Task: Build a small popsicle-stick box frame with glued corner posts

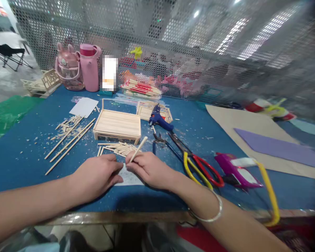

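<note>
Low over the white paper sheet (130,177), my right hand (149,168) pinches a short wooden stick (139,148), which slants up to the right. My left hand (97,174) rests beside it with fingers curled together at the paper's left side. What these fingers hold, if anything, is hidden. Just beyond both hands lies a pile of short cut sticks (122,147). Behind that stands a small bed-like wooden model (118,122) with a slatted top. Three long sticks (72,145) lie to the left, near a heap of stick scraps (69,124).
Pliers (160,139), scissors with red and yellow handles (199,168) and a blue glue gun (159,118) lie right of the model. A purple packet (236,171) is farther right, near a purple sheet (278,147). Pink bottles (90,70) stand by the mesh wall (136,31).
</note>
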`<state>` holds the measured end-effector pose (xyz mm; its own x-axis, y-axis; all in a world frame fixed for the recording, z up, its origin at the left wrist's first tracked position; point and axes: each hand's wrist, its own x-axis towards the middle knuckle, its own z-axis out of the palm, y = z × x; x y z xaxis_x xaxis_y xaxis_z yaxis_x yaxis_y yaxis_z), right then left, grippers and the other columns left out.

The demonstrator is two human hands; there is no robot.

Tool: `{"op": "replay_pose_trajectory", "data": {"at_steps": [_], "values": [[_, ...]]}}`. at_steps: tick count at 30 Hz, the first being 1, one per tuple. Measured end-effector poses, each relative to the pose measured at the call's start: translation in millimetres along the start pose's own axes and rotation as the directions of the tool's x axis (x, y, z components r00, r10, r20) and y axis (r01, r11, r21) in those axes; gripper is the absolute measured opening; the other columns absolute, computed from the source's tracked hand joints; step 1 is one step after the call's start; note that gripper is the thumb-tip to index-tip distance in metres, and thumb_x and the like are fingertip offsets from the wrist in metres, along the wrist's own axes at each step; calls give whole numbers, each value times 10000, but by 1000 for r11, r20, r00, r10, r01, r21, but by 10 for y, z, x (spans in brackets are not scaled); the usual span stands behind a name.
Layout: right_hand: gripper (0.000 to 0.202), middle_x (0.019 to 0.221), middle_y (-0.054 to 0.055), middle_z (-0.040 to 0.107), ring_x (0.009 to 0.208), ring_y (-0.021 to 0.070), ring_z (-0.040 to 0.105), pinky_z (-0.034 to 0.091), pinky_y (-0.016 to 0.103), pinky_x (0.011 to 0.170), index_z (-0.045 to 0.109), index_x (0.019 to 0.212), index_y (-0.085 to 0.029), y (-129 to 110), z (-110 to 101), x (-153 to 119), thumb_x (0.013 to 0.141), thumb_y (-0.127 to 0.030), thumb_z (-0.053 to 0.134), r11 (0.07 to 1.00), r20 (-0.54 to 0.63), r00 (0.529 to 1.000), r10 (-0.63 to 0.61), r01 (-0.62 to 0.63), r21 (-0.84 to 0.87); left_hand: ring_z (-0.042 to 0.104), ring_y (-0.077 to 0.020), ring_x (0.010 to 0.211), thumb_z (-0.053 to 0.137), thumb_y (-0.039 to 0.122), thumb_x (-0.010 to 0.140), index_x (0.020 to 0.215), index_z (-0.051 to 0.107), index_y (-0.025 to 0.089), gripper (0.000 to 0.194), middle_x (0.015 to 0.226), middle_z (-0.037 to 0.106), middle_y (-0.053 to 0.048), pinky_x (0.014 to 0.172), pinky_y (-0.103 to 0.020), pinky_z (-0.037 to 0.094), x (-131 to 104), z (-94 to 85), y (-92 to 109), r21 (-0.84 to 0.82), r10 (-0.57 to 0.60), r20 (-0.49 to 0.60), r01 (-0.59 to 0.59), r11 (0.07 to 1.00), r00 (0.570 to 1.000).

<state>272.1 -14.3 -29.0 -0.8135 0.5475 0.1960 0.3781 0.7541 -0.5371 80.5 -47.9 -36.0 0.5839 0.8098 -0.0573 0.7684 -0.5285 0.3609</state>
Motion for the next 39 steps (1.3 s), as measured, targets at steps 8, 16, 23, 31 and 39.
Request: {"op": "replay_pose_trajectory", "data": {"at_steps": [8,16,23,31,39], "values": [[243,796,70,622,775,141,566,463,253,751,592,848,-115,-2,75,-20,908,-192,369,996,-16,997,-80,79,-43,599,-212,767,438,346,864,890,626,206,237,826,594,-40,655,-305,450,6,5,0,29,-1,32,0,1000,999],[253,791,73,611,772,150,563,460,265,744,574,830,-126,9,84,-26,913,-188,343,990,-8,995,-96,95,-100,602,-222,782,458,360,854,933,637,217,243,831,600,-44,667,-320,458,9,8,-17,7,-1,36,1,1000,999],[245,803,64,608,782,141,561,458,253,741,569,827,-136,9,105,-11,914,-190,347,993,8,997,-79,80,-91,591,-213,780,462,356,853,944,642,215,246,827,590,-46,674,-316,455,11,2,-24,-8,0,33,0,1000,999],[232,771,58,591,743,142,542,446,251,714,552,824,-135,7,108,4,913,-194,346,994,34,996,-77,80,-79,584,-201,783,477,358,848,906,644,202,236,815,582,-45,679,-298,448,4,-1,-11,-25,9,42,-8,1000,999],[216,774,44,575,722,134,523,429,244,703,528,820,-156,-56,66,-7,914,-192,336,995,119,992,-32,43,-90,587,-207,761,476,363,846,853,638,203,228,797,578,-40,663,-306,445,12,-5,-16,-15,5,37,-5,1000,999]]}}
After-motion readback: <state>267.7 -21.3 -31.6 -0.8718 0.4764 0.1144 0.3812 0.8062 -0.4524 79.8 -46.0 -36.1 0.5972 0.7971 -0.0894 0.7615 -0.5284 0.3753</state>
